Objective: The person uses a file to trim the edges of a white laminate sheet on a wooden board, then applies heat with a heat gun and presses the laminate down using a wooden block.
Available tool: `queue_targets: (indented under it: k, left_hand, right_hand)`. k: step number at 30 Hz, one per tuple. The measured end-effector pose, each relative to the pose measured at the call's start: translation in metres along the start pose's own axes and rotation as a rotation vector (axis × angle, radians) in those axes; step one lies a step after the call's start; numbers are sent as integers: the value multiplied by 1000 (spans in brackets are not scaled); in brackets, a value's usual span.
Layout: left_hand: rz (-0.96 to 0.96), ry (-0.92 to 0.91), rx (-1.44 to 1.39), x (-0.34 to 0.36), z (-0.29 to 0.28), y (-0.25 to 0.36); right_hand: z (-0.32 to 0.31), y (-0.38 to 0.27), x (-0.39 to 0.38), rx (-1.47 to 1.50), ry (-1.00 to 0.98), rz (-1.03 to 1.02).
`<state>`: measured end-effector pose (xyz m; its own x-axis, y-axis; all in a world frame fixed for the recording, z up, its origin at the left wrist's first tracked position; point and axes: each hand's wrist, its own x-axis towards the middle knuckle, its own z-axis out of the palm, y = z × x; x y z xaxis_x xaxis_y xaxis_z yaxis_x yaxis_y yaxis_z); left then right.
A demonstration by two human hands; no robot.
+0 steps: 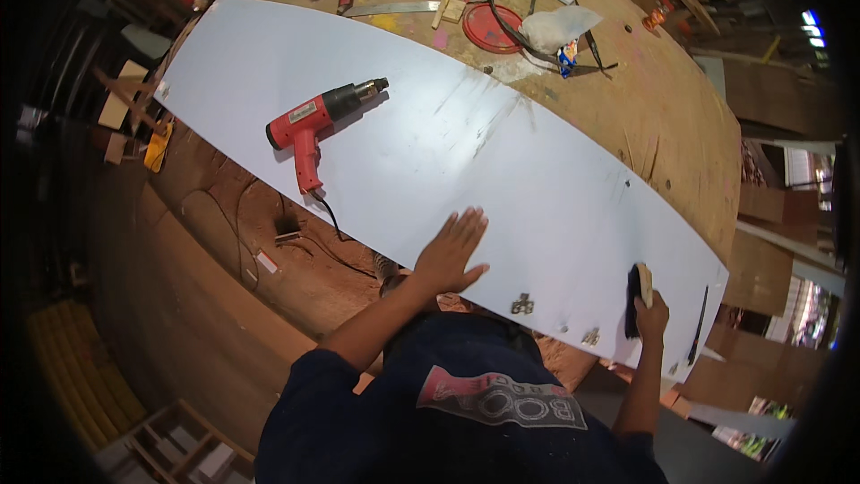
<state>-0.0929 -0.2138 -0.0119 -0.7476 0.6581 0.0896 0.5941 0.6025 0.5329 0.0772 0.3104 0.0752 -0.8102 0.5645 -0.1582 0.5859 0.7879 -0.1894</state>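
Note:
A long white panel lies slantwise across the workbench in front of me. My left hand rests flat on it near the close edge, fingers stretched out and holding nothing. At the panel's right end, my right hand grips a brush with a pale wooden back and dark bristles. The bristles face left; whether they touch the panel I cannot tell. A red heat gun with a black and metal nozzle lies on the left half of the panel, nozzle toward the upper right.
Metal hinges sit along the panel's near edge, and a thin dark tool lies at its right end. Behind, the wooden workbench holds a red lid, a plastic bag and black cables. The heat gun's cord drops over the near edge.

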Motion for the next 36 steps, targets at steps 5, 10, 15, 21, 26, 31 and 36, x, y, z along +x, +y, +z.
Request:
queue_targets:
  k: [5, 10, 15, 21, 26, 31, 36]
  left_hand:
    - [155, -92, -207, -76, -25, -14]
    - [-214, -257, -663, -91, -87, -44]
    - [-492, -178, -824, -65, -118, -71]
    - [-718, -122, -959, -3, -122, -72]
    - [-614, 204, -618, 20, -89, -66]
    - [-711, 136, -791, 74, -93, -61]
    - [-693, 170, -579, 132, -98, -60]
  right_hand:
    - [15, -154, -16, -104, -98, 49]
    - [48, -321, -49, -66, -193, -74]
    - [96, -449, -85, 14, -210, -202]
    - [122, -491, -153, 53, -293, -282]
    - [125, -485, -169, 148, -233, -315]
    - [122, -503, -133, 293, -315, -176]
    - [135, -506, -88, 361, -323, -187]
